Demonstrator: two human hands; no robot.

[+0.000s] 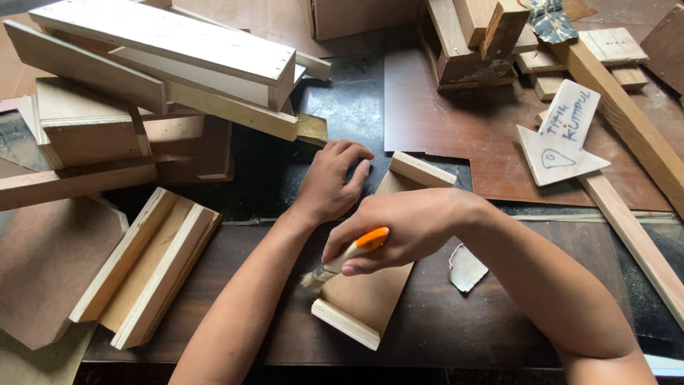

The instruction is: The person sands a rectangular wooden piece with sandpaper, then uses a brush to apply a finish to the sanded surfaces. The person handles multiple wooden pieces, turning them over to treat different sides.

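At a cluttered woodworking counter [456, 335], my right hand [406, 232] was curled tight around a small brush [347, 257] with an orange handle, thumb and fingers pinching it so the pale bristles pointed down and left, just at the edge of a plywood panel [367, 289] with a wooden strip fixed across each end. The panel lay flat on the dark counter, slanting from its near strip at the lower centre to its far strip beside my left hand [329, 182]. That hand rested palm down with fingers loosely bent, holding nothing, its fingertips touching the counter just beside the panel's far strip. My forearms crossed the near edge of the counter from below. To the left lay a second, similar panel [146, 267] with raised strips along its sides, well apart from the one under the brush, and behind it stood a loose stack of wooden boxes and boards [153, 78]. A torn scrap of pale card [467, 269] lay just right of the panel, near my right wrist. Farther right, an arrow-shaped wooden sign [559, 139] with handwriting rested on a reddish-brown sheet [442, 114], with long timber battens [630, 135] running alongside and more offcuts [484, 39] piled at the back.
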